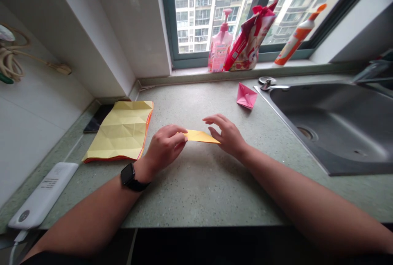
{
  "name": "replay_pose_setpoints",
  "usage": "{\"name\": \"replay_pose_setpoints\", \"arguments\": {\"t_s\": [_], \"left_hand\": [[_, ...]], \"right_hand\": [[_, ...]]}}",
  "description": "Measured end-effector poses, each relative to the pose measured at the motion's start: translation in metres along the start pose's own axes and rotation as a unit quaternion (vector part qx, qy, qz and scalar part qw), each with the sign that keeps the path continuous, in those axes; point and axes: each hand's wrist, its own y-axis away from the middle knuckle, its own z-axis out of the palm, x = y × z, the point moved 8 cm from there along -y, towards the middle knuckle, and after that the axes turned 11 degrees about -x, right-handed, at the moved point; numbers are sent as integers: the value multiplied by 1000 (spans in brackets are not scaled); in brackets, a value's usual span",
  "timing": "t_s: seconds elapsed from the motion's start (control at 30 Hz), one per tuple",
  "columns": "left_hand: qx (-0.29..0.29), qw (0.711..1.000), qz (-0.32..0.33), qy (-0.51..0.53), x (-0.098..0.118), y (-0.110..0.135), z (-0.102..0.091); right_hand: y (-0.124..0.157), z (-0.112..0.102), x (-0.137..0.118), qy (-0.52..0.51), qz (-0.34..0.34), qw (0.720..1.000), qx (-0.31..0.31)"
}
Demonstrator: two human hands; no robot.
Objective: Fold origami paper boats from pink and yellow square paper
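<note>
A folded strip of yellow paper (199, 136) lies on the speckled counter (199, 183) between my hands. My left hand (164, 146), with a black watch on its wrist, pinches the strip's left end with curled fingers. My right hand (227, 134) presses the right end with the thumb and lower fingers, while its upper fingers stretch out above the paper. A pink folded paper shape (246, 96) sits further back, near the sink.
A stack of creased yellow sheets (123, 130) lies at left over a dark phone (96, 119). A white power bank (43, 195) rests at the left edge. The steel sink (337, 125) fills the right. A pink pump bottle (219, 48), red bag (250, 39) and orange bottle (296, 37) stand on the windowsill.
</note>
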Motion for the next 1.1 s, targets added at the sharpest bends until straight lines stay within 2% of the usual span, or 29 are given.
{"name": "replay_pose_setpoints", "arguments": {"t_s": [0.1,0.2,0.3,0.4,0.5,0.6,0.77,1.1], "left_hand": [[-45,999,-6,-8,0,-1,14],[-80,997,-9,-1,0,-5,33],[-110,993,-32,-1,-2,-11,52],[-139,990,-38,15,0,-11,64],[-160,986,-41,36,1,-4,70],[-200,978,-58,23,0,7,78],[-249,966,-65,6,-2,18,92],[-270,958,-94,-21,-3,21,90]], "right_hand": [[-2,-11,18,-42,52,996,60],[-1,-17,11,-48,46,995,69],[1,-9,-12,15,6,1000,12],[9,18,-27,105,-24,990,-96],[19,48,-21,154,-13,968,-198],[28,68,-9,186,6,947,-262],[32,74,2,216,19,934,-284],[29,78,3,247,52,924,-287]]}}
